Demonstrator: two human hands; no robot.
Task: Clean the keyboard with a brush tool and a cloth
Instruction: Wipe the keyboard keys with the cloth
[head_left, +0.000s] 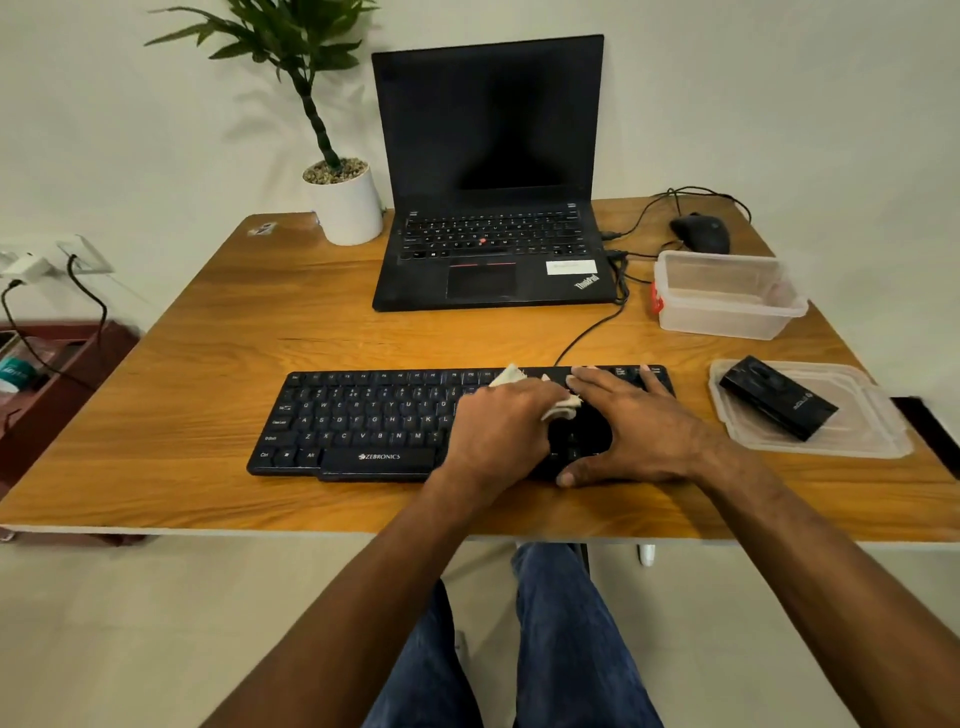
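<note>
- The person's legs in blue jeans (545, 639) lay nearest the camera, below the near edge of the wooden table (182, 415).
- Two bare forearms reached up over that edge onto a black keyboard (363, 421), which lay along the front middle of the table.
- The left hand (498, 431) rested on the keyboard's middle-right part, its fingers curled around a pale cloth (563, 408); bits of cloth showed beyond the knuckles and at the hand's right side.
- The right hand (639, 421) lay flat on the right end of the keyboard, fingers straight and spread apart, the thumb at the near edge.
- A cable ran from the keyboard's back edge toward an open black laptop (488, 171), its screen dark.
- A black box-like tool (776, 397) lay on a clear plastic lid (883, 441) just to the right of the keyboard.
- A clear plastic container (727, 296) stood behind the lid, and a black mouse (701, 234) lay further back.
- A potted plant (345, 200) stood left of the laptop.
</note>
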